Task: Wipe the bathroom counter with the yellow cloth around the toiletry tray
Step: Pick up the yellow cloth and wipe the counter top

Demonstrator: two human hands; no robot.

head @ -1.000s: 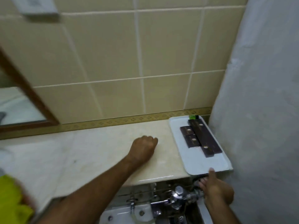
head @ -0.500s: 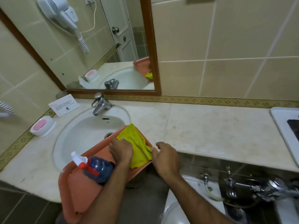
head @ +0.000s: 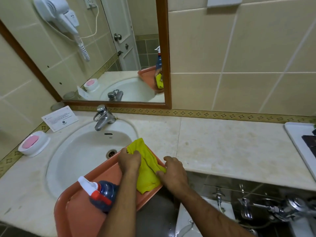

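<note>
A crumpled yellow cloth (head: 147, 170) lies in the far right corner of an orange tray (head: 80, 218) that rests over the front of the sink. My left hand (head: 129, 161) pinches the cloth's upper left part. My right hand (head: 172, 171) grips the cloth's right edge at the tray rim. The beige marble counter (head: 222, 147) stretches to the right. The white toiletry tray (head: 295, 134) with dark items sits at the counter's far right, cut off by the frame edge.
A blue spray bottle (head: 100, 194) with a white and red nozzle lies in the orange tray. The sink (head: 82, 156) has a chrome tap (head: 102, 118). A pink soap dish (head: 32, 144) and a card (head: 59, 118) stand at the left. Chrome valves (head: 273, 209) sit below the counter.
One second ago my left hand rested on the counter by the white tray and my right held the tray's front edge. The view swung left, and both hands now hold the yellow cloth.
</note>
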